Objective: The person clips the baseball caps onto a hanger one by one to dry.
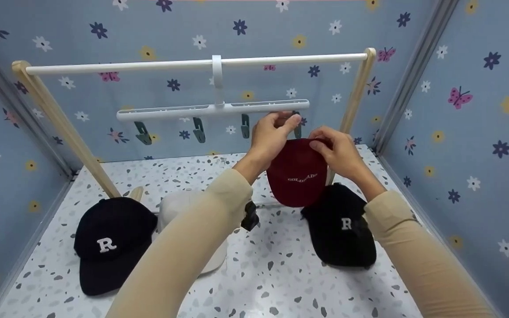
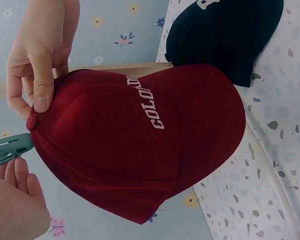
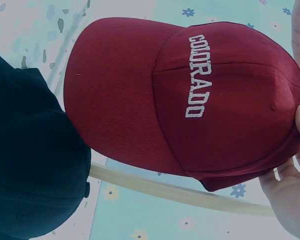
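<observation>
A dark red baseball cap (image 1: 298, 172) with white COLORADO lettering hangs brim down from my right hand (image 1: 340, 152). That hand grips the crown, its thumb beside the top button in the left wrist view. My left hand (image 1: 270, 137) pinches the rightmost green clip (image 2: 12, 148) of a white hanger (image 1: 170, 112). The clip's tip is right at the cap's top button (image 2: 32, 123). In the right wrist view the clip is out of sight.
The hanger hooks over a white rod (image 1: 126, 66) on wooden legs, with several more clips (image 1: 199, 130). A black R cap (image 1: 340, 229) lies below the red one. At left lie a dark R cap (image 1: 108, 247) and an off-white cap (image 1: 175, 207), partly behind my left sleeve.
</observation>
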